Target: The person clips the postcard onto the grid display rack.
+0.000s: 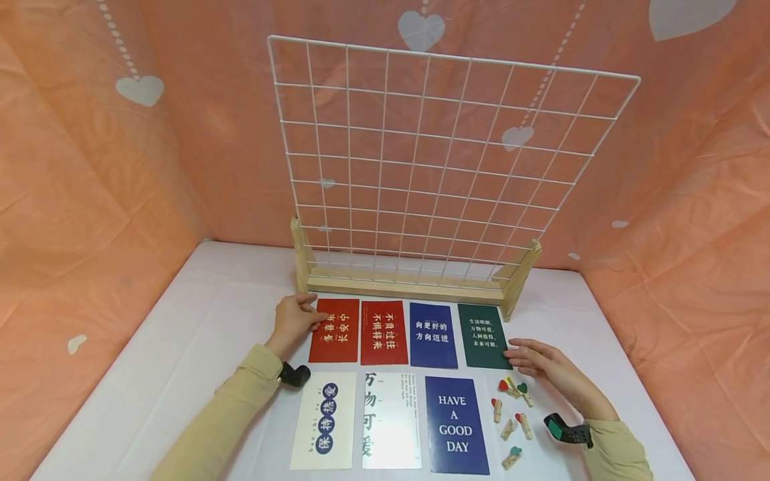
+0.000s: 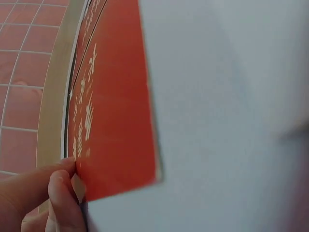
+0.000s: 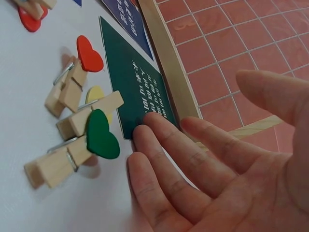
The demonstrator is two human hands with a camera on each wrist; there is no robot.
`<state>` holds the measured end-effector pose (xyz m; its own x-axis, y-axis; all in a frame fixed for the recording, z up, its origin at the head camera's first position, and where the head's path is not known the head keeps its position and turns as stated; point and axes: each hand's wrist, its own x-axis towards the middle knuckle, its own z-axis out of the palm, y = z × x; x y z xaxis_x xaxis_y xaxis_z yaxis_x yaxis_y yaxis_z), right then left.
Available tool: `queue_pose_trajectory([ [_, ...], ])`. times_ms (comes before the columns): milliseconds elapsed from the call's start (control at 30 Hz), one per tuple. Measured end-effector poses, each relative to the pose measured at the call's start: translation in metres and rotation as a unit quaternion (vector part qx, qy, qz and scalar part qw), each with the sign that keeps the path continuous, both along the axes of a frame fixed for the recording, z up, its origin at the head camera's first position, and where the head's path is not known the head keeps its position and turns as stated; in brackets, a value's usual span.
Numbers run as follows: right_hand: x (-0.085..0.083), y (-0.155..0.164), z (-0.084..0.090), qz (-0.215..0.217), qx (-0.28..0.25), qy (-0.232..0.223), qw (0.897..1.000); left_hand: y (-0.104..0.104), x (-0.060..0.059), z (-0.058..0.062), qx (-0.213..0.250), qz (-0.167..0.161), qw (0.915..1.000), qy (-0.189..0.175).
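Note:
At the left end of the back row, my left hand (image 1: 293,322) pinches the left edge of a red card (image 1: 337,344) with gold characters. In the left wrist view its fingertips (image 2: 71,166) lie at that card's edge, and part of the grip is hidden. My right hand (image 1: 550,367), fingers spread and mostly straight, is beside the dark green card (image 1: 481,314), with fingertips at its right edge. Between the two are a second red card (image 1: 385,354) and a blue card (image 1: 433,357). Heart-topped wooden clothespins (image 3: 58,166) lie below the right hand.
Behind the cards stands a white wire grid (image 1: 415,164) in a wooden base (image 1: 397,286). The front row holds a cream card (image 1: 307,447), a pale card (image 1: 394,427) and a blue "HAVE A GOOD DAY" card (image 1: 457,461). A white tabletop (image 1: 150,374) meets orange cloth walls (image 1: 90,220).

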<state>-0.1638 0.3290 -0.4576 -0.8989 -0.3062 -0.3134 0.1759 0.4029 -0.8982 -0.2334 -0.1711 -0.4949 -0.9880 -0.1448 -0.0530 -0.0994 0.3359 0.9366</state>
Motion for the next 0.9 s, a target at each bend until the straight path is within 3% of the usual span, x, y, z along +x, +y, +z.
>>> queue_pose_trajectory([
  [400,0.0008,-0.0028,0.0006,-0.014,-0.001,-0.016,1.000,-0.0075,-0.0018,-0.0046,0.000,-0.027,0.9996,-0.002],
  [700,-0.0014,-0.0028,0.0000,-0.004,0.002,-0.009,1.000,-0.0052,-0.0017,-0.0034,-0.047,-0.053,0.9974,0.015],
  [900,-0.0017,-0.0035,-0.0005,-0.001,-0.006,-0.010,1.000,-0.0027,0.0008,-0.0016,-0.049,-0.062,0.9967,0.016],
])
